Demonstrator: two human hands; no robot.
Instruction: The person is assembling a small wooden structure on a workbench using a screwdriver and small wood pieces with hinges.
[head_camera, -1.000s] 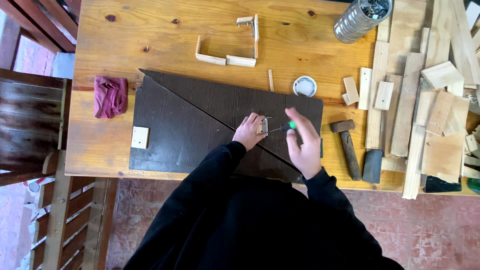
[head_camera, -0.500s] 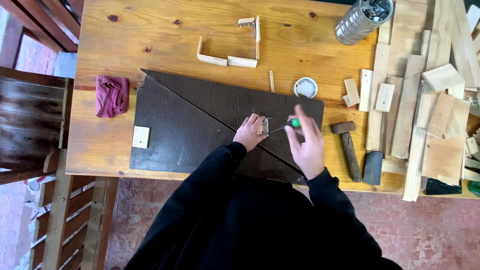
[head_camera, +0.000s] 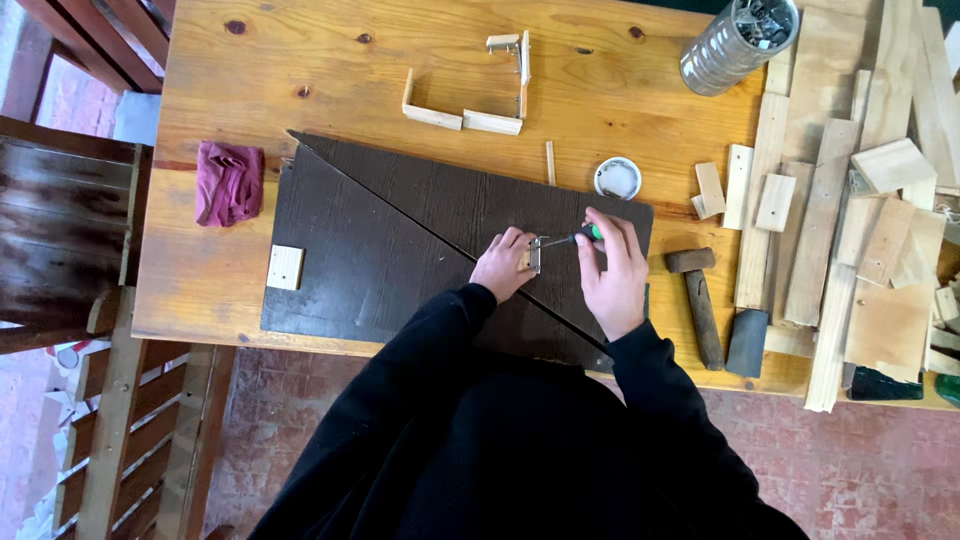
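We get bright, even daylight across the wooden table (head_camera: 400, 60), with soft, short shadows and no harsh glare. The view is sharp at centre; edges bow slightly from the wide lens, and the black sleeves (head_camera: 420, 350) lose detail.

A woodworking shop: wood offcuts (head_camera: 880, 240), hammer (head_camera: 697, 300), workbench (head_camera: 330, 70).

Small wood piece with metal fitting (head_camera: 533, 255) mostly covered by left hand (head_camera: 503, 264); shape unclear. Screwdriver (head_camera: 573, 238) handle buried in right hand (head_camera: 612, 272), tip too small to read. Metal can (head_camera: 737, 42) and wood offcuts (head_camera: 880, 230) cut by frame edges.
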